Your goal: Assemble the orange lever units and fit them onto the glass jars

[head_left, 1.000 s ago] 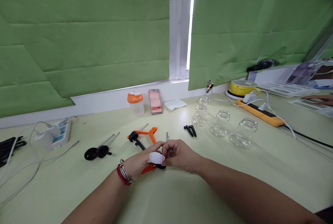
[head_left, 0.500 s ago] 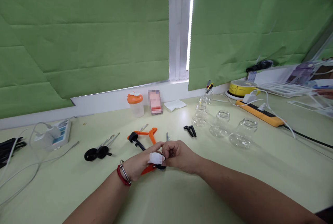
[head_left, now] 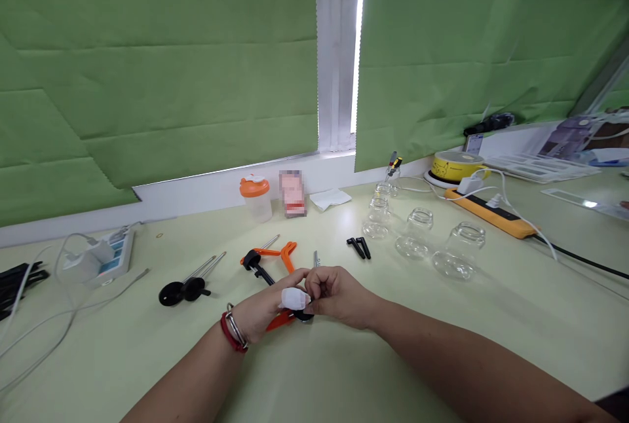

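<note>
At the table's middle, my left hand (head_left: 263,310), its thumb wrapped in a white dressing, is closed around a black-and-orange part (head_left: 281,321). That part shows below the fingers, with a dark round end near the thumb tip. Against the same part, my right hand (head_left: 339,295) is closed in a pinch; whatever its fingertips grip is hidden. Just beyond the hands lie a black piece with a round cap (head_left: 252,258), an orange forked piece (head_left: 287,254) and small metal screws (head_left: 316,258). Two short black handles (head_left: 358,248) rest to the right.
Black discs with metal rods (head_left: 183,291) lie left, near a white power strip (head_left: 115,256) and loose cables. Several glass jars (head_left: 459,253) stand right, before an orange power strip (head_left: 484,210). An orange-lidded cup (head_left: 256,197) and a tissue (head_left: 330,198) sit at the back.
My hands and the part between them stay almost still. At the far right edge, another person's hand has mostly withdrawn from view.
</note>
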Motion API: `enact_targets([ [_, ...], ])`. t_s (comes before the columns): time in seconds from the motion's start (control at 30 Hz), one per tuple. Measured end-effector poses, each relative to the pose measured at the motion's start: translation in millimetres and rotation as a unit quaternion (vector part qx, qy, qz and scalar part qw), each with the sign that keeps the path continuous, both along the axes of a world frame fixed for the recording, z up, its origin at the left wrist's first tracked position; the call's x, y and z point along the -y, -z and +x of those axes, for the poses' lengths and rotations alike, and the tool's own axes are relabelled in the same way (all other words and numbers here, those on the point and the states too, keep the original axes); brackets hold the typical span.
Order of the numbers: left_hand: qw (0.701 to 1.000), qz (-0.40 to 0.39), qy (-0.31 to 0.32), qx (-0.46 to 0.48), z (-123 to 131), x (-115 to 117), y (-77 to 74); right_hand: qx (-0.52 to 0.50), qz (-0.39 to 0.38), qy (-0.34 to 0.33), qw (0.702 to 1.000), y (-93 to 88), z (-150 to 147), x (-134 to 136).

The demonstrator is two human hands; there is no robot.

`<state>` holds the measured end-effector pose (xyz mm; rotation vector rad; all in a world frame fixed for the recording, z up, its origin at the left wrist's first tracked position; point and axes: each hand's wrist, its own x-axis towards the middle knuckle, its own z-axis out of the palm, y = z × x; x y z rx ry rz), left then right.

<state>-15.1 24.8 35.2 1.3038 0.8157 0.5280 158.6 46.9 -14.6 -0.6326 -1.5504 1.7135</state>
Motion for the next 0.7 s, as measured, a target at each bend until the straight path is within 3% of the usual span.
enact_targets([
  [0.7, 1.000, -0.004, 0.000, -0.002, 1.6, 0.5, -2.3, 0.026, 0.026, -0.010, 0.999, 0.1, 0.6, 0.6],
])
